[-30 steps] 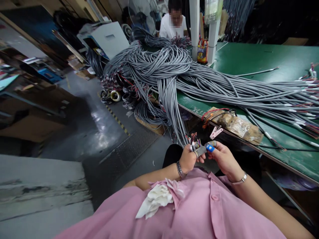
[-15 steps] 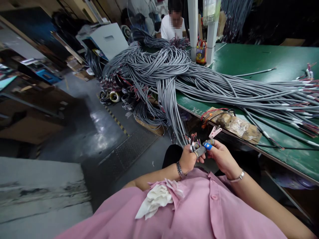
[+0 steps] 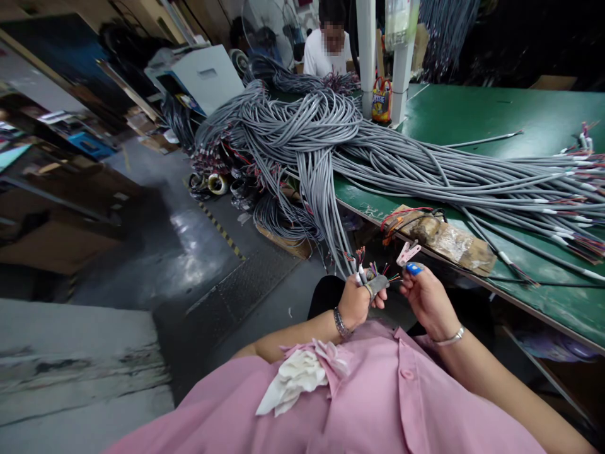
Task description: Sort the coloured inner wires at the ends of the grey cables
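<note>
Cable ends held over the lap, at the near side of the tabletop [image 3: 477, 116]. The left hand [image 3: 355, 304] was closed about the grey cable ends [image 3: 361, 276], whose white bands and bared strands rose above the grip. Coloured wires [image 3: 392, 277] fanned out on its right side; the grip lay behind their tips, presumably so that the separate strands stood free and could be reached. The right hand [image 3: 424, 301] was raised just beside these tips, its thumb, capped with a blue covering [image 3: 414, 269], bent close to the forefinger. Whether those fingers pinched a strand or were released could not be told.

The pink clip [image 3: 407, 255] stood just beyond the right hand, at the tabletop's near edge. Close to it lay the taped wooden block [image 3: 442, 238], with red and black leads at its left end, perhaps set there for easy reach. The heap of grey cables [image 3: 326, 120] lay across the tabletop, some lengths hanging over the edge toward the left hand; the slack probably let their ends be held without strain. Other ends lay together at the right. On the far side was a person in white [image 3: 326, 53].
</note>
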A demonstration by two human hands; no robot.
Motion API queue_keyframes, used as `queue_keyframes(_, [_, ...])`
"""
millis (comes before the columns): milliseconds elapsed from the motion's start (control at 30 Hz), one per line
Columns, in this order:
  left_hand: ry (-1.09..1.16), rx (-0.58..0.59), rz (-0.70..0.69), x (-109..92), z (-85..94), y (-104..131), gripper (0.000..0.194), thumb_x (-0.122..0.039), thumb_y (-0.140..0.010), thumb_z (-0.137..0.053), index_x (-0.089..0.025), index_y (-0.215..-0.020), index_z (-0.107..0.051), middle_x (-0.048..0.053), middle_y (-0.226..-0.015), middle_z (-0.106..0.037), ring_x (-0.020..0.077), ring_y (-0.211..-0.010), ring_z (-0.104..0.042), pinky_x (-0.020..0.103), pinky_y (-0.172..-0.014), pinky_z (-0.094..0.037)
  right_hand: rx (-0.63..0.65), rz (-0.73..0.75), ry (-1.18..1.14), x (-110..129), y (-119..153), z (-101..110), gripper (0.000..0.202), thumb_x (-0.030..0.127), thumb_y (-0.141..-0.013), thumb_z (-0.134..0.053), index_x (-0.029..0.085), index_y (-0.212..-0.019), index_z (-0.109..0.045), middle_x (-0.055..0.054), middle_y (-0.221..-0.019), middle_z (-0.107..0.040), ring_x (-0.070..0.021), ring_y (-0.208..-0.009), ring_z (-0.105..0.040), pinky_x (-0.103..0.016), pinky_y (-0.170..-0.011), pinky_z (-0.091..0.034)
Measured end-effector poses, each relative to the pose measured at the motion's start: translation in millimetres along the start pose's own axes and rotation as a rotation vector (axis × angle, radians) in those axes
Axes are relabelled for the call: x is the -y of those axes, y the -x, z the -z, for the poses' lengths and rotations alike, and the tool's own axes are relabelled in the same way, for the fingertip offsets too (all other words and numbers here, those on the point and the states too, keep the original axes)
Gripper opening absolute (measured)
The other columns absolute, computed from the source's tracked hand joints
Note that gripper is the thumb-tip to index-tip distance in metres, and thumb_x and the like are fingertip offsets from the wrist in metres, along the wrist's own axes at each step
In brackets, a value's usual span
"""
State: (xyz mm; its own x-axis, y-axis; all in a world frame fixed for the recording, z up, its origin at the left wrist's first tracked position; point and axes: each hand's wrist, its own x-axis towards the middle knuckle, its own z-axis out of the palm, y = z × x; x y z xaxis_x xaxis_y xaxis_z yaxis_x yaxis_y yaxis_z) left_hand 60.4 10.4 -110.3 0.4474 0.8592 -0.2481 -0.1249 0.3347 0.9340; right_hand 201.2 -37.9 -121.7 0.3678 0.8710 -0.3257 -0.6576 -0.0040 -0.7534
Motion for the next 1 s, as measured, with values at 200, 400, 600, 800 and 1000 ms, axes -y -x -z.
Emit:
queue_keyframes(200, [0.039, 0.078, 0.014, -6, 2.7, 1, 0.031, -0.040, -0.071, -0.071, -0.012, -0.065, -0.058, 0.000, -0.050, -0.058, 0.0072, -0.035, -0.048, 0.019, -0.035, -0.031, 0.118, -0.197, -0.061, 11, -16, 17, 0.044, 0.062, -0.080, -0.057, 0.019, -0.082, -0.068, -0.003, -0.078, -0.063, -0.0124, -0.064, -0.056, -0.024, -0.057, -0.049])
queue_keyframes(400, [0.087, 0.144, 0.056, -23, -12.7, -7, 0.034, -0.043, -0.067, -0.073, -0.013, -0.065, -0.056, -0.001, -0.050, -0.058, 0.0073, -0.033, -0.047, 0.019, -0.033, -0.032, 0.212, -0.100, -0.006, 28, -29, -2, 0.048, 0.066, -0.077, -0.058, 0.020, -0.083, -0.070, -0.003, -0.075, -0.065, -0.0130, -0.063, -0.056, -0.024, -0.056, -0.048])
queue_keyframes(600, [0.118, 0.132, 0.081, -22, -20.0, -15, 0.031, -0.040, -0.067, -0.072, -0.014, -0.065, -0.056, -0.001, -0.049, -0.057, 0.0067, -0.032, -0.046, 0.018, -0.033, -0.033, 0.176, -0.001, -0.014, 23, -35, -10, 0.044, 0.061, -0.075, -0.064, 0.017, -0.073, -0.068, -0.002, -0.067, -0.063, -0.0128, -0.061, -0.055, -0.024, -0.055, -0.046])
queue_keyframes(800, [0.058, 0.139, 0.087, -15, -18.1, -15, 0.034, -0.043, -0.066, -0.072, -0.013, -0.065, -0.056, -0.001, -0.048, -0.057, 0.0072, -0.033, -0.046, 0.019, -0.033, -0.032, 0.103, 0.045, -0.075, 18, -37, -13, 0.041, 0.058, -0.069, -0.072, 0.018, -0.075, -0.068, 0.000, -0.064, -0.060, -0.0107, -0.055, -0.051, -0.024, -0.051, -0.045])
queue_keyframes(1000, [0.032, 0.139, 0.097, -12, -17.1, -15, 0.036, -0.046, -0.067, -0.072, -0.013, -0.065, -0.056, -0.001, -0.048, -0.057, 0.0078, -0.033, -0.046, 0.020, -0.033, -0.032, 0.068, 0.015, -0.063, 17, -36, -14, 0.041, 0.061, -0.068, -0.071, 0.020, -0.073, -0.065, -0.001, -0.068, -0.062, -0.0125, -0.055, -0.052, -0.025, -0.050, -0.045])
